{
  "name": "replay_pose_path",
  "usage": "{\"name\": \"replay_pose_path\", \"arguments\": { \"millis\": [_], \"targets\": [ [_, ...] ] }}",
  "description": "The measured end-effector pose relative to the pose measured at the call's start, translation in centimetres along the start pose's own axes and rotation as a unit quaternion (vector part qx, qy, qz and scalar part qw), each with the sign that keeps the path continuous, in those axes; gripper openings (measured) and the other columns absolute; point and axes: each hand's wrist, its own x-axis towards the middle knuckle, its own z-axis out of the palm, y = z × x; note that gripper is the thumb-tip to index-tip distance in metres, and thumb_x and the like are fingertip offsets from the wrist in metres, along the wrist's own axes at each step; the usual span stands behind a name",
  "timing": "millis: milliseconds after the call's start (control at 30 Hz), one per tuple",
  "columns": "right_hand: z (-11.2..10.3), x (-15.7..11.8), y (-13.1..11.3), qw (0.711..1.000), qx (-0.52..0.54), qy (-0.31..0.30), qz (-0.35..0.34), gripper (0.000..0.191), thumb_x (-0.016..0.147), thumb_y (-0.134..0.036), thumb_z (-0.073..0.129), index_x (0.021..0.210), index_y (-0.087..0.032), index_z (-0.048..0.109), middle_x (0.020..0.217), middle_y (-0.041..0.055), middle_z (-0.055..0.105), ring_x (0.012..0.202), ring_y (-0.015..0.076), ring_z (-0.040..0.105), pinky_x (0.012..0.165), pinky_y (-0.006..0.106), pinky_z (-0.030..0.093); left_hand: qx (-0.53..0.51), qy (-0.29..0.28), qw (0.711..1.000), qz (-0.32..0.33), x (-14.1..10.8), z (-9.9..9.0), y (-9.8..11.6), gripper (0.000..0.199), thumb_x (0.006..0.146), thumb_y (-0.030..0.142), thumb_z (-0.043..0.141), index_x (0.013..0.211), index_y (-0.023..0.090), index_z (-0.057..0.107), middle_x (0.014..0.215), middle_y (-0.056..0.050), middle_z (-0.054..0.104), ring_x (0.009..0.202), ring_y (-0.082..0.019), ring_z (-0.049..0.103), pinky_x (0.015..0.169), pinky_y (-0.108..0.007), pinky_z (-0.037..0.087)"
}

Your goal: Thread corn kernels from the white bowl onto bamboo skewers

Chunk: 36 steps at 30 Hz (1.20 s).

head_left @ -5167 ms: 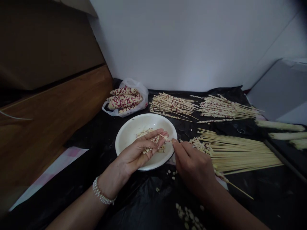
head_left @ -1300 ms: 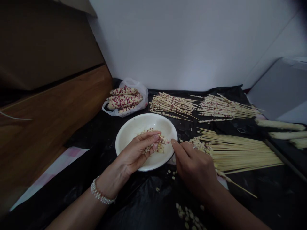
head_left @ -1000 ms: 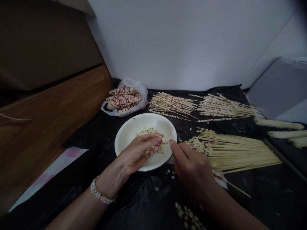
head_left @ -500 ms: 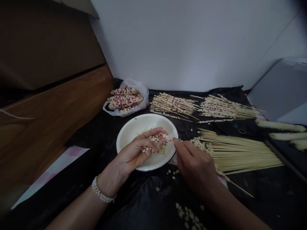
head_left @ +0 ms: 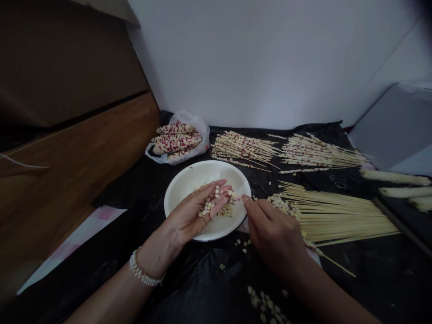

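Note:
My left hand (head_left: pixel 194 209), palm up and partly curled, cradles loose corn kernels (head_left: pixel 205 208) over a white bowl (head_left: pixel 175 198). Its fingertips are around the far end of a bamboo skewer, where pale kernels (head_left: pixel 232 195) show. With thumb and forefinger pinched, my right hand (head_left: pixel 275 225) grips that skewer (head_left: pixel 339 265) at the bowl's right rim. The skewer's middle is hidden by this hand; its bare end sticks out at the lower right. More kernels lie in the bowl under my left hand.
Behind the bowl, a plastic bag (head_left: pixel 202 130) holds speckled corn cobs (head_left: pixel 177 141). Two piles of kernel-threaded skewers (head_left: pixel 243 146) lie to its right. Bare skewers (head_left: pixel 344 216) and loose kernels (head_left: pixel 283 204) are beside my right hand. Stripped cobs (head_left: pixel 394 177) lie far right on black plastic sheeting (head_left: pixel 202 279).
My left hand has tilted slightly and its fingers have shifted, moving the kernels in the palm. My right hand stays almost where it was.

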Motion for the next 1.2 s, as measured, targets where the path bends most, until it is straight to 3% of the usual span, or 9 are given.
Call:
{"name": "replay_pose_path", "arguments": {
  "millis": [167, 300, 467, 667, 1200],
  "targets": [
    [-0.04, 0.03, -0.02, 1.0, -0.007, -0.008, 0.006, 0.03, 0.085, -0.013, 0.049, 0.111, -0.016, 0.063, 0.071, -0.0002, 0.057, 0.057, 0.0122, 0.05, 0.05, 0.028, 0.028, -0.03, 0.003, 0.999, -0.037, 0.07, 0.14, 0.35, 0.026, 0.087, 0.019, 0.054, 0.105, 0.005, 0.067, 0.104, -0.018, 0.069, 0.096, -0.022, 0.067, 0.082, -0.029, 0.057],
    [-0.07, 0.03, -0.02, 1.0, -0.001, -0.014, 0.007, 0.03, 0.085, -0.012, 0.05, 0.112, -0.016, 0.063, 0.071, -0.0002, 0.057, 0.058, 0.0125, 0.051, 0.051, 0.028, 0.029, -0.031, -0.01, 0.999, -0.044, 0.05, 0.09, 0.39, 0.025, 0.085, 0.013, 0.054, 0.105, 0.005, 0.067, 0.105, -0.018, 0.07, 0.099, -0.023, 0.066, 0.084, -0.029, 0.056],
    [0.05, 0.01, 0.04, 1.0, -0.003, -0.011, 0.004, 0.031, 0.084, -0.013, 0.049, 0.113, -0.016, 0.062, 0.072, -0.0001, 0.057, 0.058, 0.0127, 0.051, 0.051, 0.028, 0.029, -0.001, -0.018, 1.0, -0.016, -0.08, 0.01, 0.06, 0.025, 0.078, 0.001, 0.057, 0.099, 0.007, 0.069, 0.107, -0.015, 0.069, 0.101, -0.021, 0.065, 0.09, -0.028, 0.053],
    [0.04, -0.02, 0.06, 1.0, -0.009, -0.019, 0.005, 0.032, 0.084, -0.012, 0.05, 0.114, -0.016, 0.061, 0.073, -0.0002, 0.058, 0.057, 0.0123, 0.05, 0.051, 0.028, 0.029, 0.005, -0.024, 1.0, 0.0, 0.08, -0.11, -0.09, 0.021, 0.076, 0.002, 0.063, 0.094, 0.01, 0.071, 0.1, -0.01, 0.071, 0.095, -0.016, 0.066, 0.094, -0.027, 0.05],
    [-0.16, 0.02, -0.01, 0.998, -0.054, -0.021, -0.02, 0.033, 0.082, -0.011, 0.052, 0.114, -0.013, 0.061, 0.072, 0.0007, 0.059, 0.055, 0.0114, 0.048, 0.05, 0.029, 0.026, 0.049, -0.032, 0.998, -0.014, -0.4, 0.15, -0.01, 0.026, 0.076, 0.001, 0.063, 0.097, 0.013, 0.073, 0.088, -0.005, 0.07, 0.083, -0.008, 0.065, 0.082, -0.014, 0.049]
  ]
}}
